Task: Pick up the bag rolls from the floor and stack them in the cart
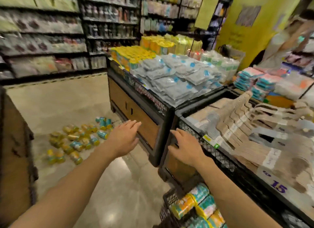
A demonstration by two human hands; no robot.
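Observation:
Several yellow and teal bag rolls (74, 141) lie scattered on the shiny floor at the lower left, beside a display bin. My left hand (124, 137) reaches out over the floor with straight fingers and holds nothing, just right of the pile. My right hand (184, 147) is also stretched forward, fingers relaxed and empty, in front of the black mesh bins. A black mesh cart (171, 198) at the bottom centre holds stacked yellow and teal rolls (197, 205). The picture is blurred by motion.
A wood-fronted display bin (136, 112) with grey packets stands ahead; another bin (226, 159) with beige cloths is at the right. A brown unit (15, 151) borders the left. Shelves line the back wall. A person stands at the far right (288, 40).

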